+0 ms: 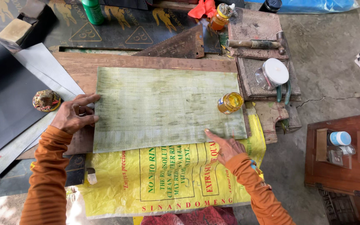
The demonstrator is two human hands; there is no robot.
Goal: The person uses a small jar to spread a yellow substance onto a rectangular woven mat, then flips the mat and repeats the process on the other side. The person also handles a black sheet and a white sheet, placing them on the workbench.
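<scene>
Both hands flat on green woven sheet (pixel 163 106) (amber jar (pixel 230 102) atop)

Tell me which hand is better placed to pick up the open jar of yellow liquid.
Right hand: it rests below the jar on the sheet's near edge; the left hand holds the far-left edge.

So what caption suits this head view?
Both hands, left hand and right hand, press a greenish woven sheet flat.

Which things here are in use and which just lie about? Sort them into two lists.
In use: left hand and right hand pressing the greenish woven sheet; open jar of yellow liquid on it; wooden board beneath.

Lying about: hammer, saw, green bottle, white-lidded jar, yellow sack.
</scene>
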